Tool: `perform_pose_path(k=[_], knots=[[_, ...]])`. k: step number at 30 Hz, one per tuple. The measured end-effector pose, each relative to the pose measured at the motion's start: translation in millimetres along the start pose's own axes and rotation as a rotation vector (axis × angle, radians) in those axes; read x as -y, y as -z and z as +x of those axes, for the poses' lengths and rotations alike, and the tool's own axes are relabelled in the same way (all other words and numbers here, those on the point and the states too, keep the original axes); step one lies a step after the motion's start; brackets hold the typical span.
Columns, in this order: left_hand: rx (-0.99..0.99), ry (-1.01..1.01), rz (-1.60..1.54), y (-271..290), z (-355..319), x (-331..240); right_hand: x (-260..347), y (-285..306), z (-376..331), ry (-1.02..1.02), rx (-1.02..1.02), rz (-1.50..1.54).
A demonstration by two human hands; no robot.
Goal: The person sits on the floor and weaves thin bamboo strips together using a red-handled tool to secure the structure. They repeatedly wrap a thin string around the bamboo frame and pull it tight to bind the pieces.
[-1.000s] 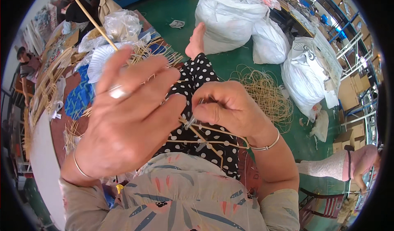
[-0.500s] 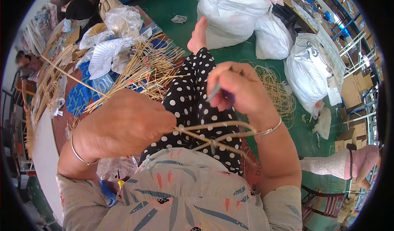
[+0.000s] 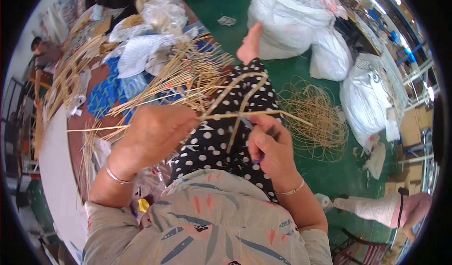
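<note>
My left hand (image 3: pixel 162 132) is closed around a bent cane frame (image 3: pixel 251 93), whose loop points away from me over the polka-dot trousers. A thin straight length of it runs right toward the cane coil, and a pale end sticks out left of my fist. My right hand (image 3: pixel 272 145) is closed on small scissors (image 3: pixel 246 122) with a bit of purple at the handle. Their metal blades are at the cane where two lengths cross; whether they are closed on it I cannot tell.
Many cane sticks (image 3: pixel 188 74) lie on the table to the left, beside blue cloth (image 3: pixel 104 88) and white fan-shaped pieces (image 3: pixel 141 53). A loose cane coil (image 3: pixel 318 119) rests on the green floor. White sacks (image 3: pixel 289 22) stand beyond; another person's arm (image 3: pixel 412 213) shows at right.
The cane frame has turned, its loop swinging from beside my right wrist to point away from me. My right hand has come down, bringing the scissors to the cane. The whole view has shifted slightly.
</note>
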State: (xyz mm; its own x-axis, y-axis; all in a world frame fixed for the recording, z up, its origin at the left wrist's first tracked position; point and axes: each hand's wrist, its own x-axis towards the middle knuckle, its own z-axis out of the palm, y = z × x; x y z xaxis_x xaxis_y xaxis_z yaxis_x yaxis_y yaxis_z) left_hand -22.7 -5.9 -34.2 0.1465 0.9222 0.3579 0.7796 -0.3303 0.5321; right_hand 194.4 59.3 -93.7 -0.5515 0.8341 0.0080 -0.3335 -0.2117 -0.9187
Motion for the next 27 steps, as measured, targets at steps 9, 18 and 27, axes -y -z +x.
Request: perform_pose_path(k=[9, 18, 27], knots=[[0.025, 0.031, 0.057, -14, -46, 16, -19, -7, 5, 0.333, 0.094, -0.884], [-0.052, 0.182, 0.028, -7, -78, 37, -26, -15, 16, 0.401, 0.25, -1.019], [-0.374, 0.503, 0.458, 45, -138, 102, -69, -58, 38, -0.209, 0.388, -0.463]])
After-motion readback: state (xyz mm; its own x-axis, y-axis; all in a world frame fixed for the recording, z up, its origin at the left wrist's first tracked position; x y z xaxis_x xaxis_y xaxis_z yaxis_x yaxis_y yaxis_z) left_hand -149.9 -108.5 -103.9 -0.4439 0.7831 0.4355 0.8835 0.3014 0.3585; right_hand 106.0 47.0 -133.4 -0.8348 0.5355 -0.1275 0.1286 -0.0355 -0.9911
